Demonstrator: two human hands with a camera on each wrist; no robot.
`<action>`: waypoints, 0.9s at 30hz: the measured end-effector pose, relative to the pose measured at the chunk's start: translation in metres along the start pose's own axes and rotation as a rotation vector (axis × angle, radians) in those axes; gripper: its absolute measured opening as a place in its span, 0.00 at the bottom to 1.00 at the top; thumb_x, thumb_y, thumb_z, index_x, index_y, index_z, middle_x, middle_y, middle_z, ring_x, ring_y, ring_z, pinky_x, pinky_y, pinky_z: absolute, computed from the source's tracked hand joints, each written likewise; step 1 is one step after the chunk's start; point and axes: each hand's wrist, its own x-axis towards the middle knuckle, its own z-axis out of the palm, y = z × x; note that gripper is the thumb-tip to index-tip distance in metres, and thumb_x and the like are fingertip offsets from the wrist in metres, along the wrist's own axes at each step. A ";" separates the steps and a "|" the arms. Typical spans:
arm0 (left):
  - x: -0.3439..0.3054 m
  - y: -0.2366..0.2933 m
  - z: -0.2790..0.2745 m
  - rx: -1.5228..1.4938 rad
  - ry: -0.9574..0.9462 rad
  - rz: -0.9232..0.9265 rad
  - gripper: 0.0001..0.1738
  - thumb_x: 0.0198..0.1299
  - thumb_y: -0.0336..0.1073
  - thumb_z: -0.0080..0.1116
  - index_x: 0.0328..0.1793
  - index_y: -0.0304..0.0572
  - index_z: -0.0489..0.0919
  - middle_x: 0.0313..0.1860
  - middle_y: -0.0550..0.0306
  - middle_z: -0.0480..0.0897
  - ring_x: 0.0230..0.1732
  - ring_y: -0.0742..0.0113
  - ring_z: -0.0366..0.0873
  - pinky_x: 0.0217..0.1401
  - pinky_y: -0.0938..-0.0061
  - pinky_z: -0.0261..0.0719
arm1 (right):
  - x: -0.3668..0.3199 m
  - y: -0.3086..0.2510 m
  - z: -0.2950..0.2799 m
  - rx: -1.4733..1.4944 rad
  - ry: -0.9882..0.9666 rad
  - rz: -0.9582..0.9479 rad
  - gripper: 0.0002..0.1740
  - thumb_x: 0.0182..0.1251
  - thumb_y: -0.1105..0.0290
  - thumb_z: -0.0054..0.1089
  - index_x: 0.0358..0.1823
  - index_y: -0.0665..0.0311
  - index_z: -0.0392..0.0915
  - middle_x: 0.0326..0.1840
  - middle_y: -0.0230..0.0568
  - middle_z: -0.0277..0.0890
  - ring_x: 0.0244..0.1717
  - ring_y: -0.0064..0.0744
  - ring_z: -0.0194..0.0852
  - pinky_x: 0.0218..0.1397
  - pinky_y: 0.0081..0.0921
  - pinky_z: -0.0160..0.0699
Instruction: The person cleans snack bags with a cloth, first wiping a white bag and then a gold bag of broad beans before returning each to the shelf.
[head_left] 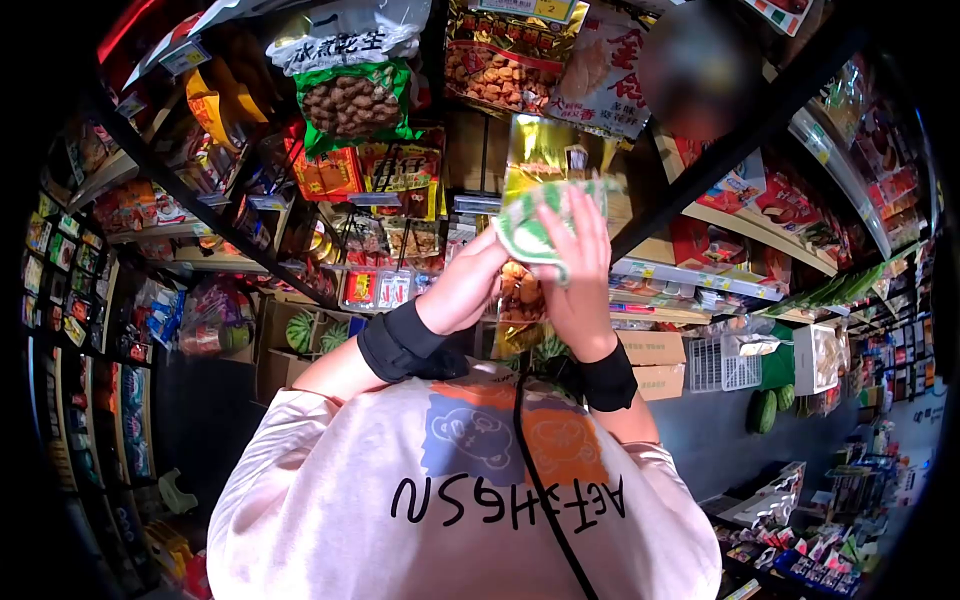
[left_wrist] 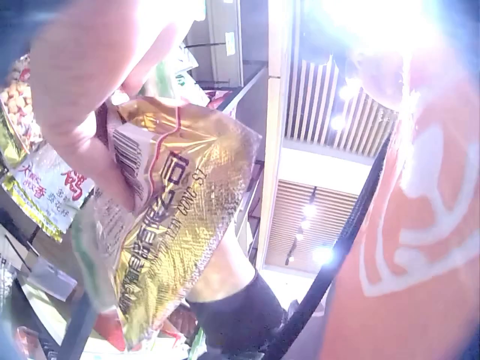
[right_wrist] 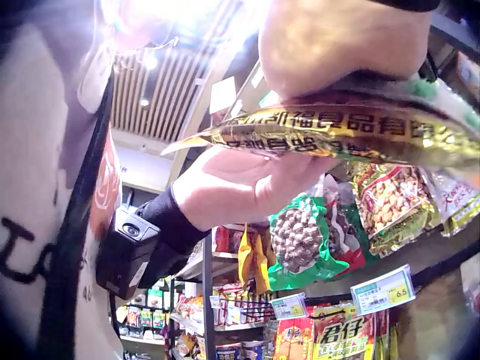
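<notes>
My left hand (head_left: 465, 285) grips the side of a shiny gold snack bag (head_left: 565, 150), with brown nut-like pieces showing in its lower part. Its fingers (left_wrist: 105, 161) lie beside the barcode on the bag's printed back in the left wrist view. Across the front of the bag is a green and white cloth (head_left: 525, 225). My right hand (head_left: 580, 290) lies over this cloth with straight, spread fingers, pressing it against the bag. In the right wrist view the bag is seen edge-on between both hands, and the cloth is mostly hidden behind it.
Behind the bag hang other snack packets, among them a green peanut bag (head_left: 355, 105) and nut packets (head_left: 510, 65). Black rack bars slant on both sides. Price tags (right_wrist: 382, 291) edge the shelf. Watermelons (head_left: 300, 330) sit in a box below; a white crate (head_left: 725, 362) stands at right.
</notes>
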 end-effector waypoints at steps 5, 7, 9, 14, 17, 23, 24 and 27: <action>-0.006 0.023 -0.001 -0.128 -0.075 0.065 0.21 0.72 0.41 0.41 0.65 0.37 0.64 0.58 0.55 0.74 0.59 0.69 0.72 0.62 0.72 0.70 | -0.027 0.018 0.015 0.638 0.066 0.524 0.27 0.71 0.60 0.36 0.67 0.67 0.62 0.66 0.55 0.62 0.66 0.46 0.61 0.69 0.32 0.56; -0.004 0.037 -0.001 -0.156 -0.092 0.124 0.19 0.73 0.39 0.39 0.63 0.37 0.65 0.60 0.51 0.73 0.60 0.67 0.72 0.63 0.70 0.69 | -0.051 0.041 0.037 0.918 0.017 0.767 0.27 0.71 0.60 0.37 0.67 0.68 0.61 0.63 0.52 0.66 0.64 0.42 0.65 0.67 0.29 0.59; -0.006 0.054 0.001 -0.117 -0.093 0.155 0.21 0.73 0.40 0.36 0.66 0.36 0.61 0.63 0.49 0.70 0.62 0.63 0.71 0.65 0.66 0.69 | -0.078 0.075 0.057 0.696 -0.101 0.511 0.26 0.72 0.60 0.38 0.67 0.66 0.61 0.62 0.46 0.68 0.62 0.38 0.68 0.65 0.29 0.63; 0.002 0.065 -0.012 -0.246 -0.156 -0.050 0.23 0.73 0.44 0.35 0.65 0.36 0.65 0.60 0.49 0.74 0.59 0.62 0.74 0.64 0.66 0.71 | -0.080 0.090 0.044 1.929 -0.058 0.798 0.25 0.72 0.55 0.42 0.64 0.62 0.64 0.62 0.38 0.70 0.61 0.37 0.70 0.62 0.38 0.71; 0.007 0.049 -0.003 0.116 0.088 -0.030 0.22 0.72 0.43 0.41 0.63 0.35 0.68 0.57 0.56 0.76 0.56 0.73 0.74 0.60 0.78 0.70 | -0.080 0.071 0.032 1.723 0.098 1.024 0.26 0.74 0.55 0.38 0.65 0.64 0.62 0.65 0.42 0.67 0.62 0.38 0.69 0.63 0.38 0.71; 0.031 0.016 -0.033 0.612 -0.019 0.160 0.17 0.73 0.40 0.39 0.52 0.31 0.72 0.42 0.54 0.79 0.44 0.68 0.73 0.52 0.76 0.69 | -0.070 0.072 0.030 1.859 0.061 0.869 0.24 0.74 0.57 0.38 0.63 0.66 0.65 0.62 0.42 0.70 0.58 0.37 0.72 0.62 0.35 0.72; 0.031 0.017 -0.036 0.753 -0.016 0.199 0.17 0.73 0.39 0.38 0.52 0.32 0.72 0.40 0.53 0.79 0.43 0.66 0.74 0.51 0.75 0.70 | -0.054 0.061 0.019 1.710 0.091 0.842 0.23 0.74 0.58 0.38 0.62 0.66 0.66 0.61 0.42 0.70 0.57 0.36 0.73 0.61 0.35 0.72; 0.031 0.011 -0.041 0.869 -0.081 0.247 0.17 0.73 0.39 0.38 0.52 0.32 0.71 0.38 0.48 0.79 0.40 0.61 0.74 0.49 0.73 0.71 | -0.017 0.052 -0.006 1.826 0.370 0.857 0.23 0.75 0.59 0.34 0.59 0.70 0.66 0.59 0.48 0.71 0.57 0.40 0.73 0.60 0.37 0.73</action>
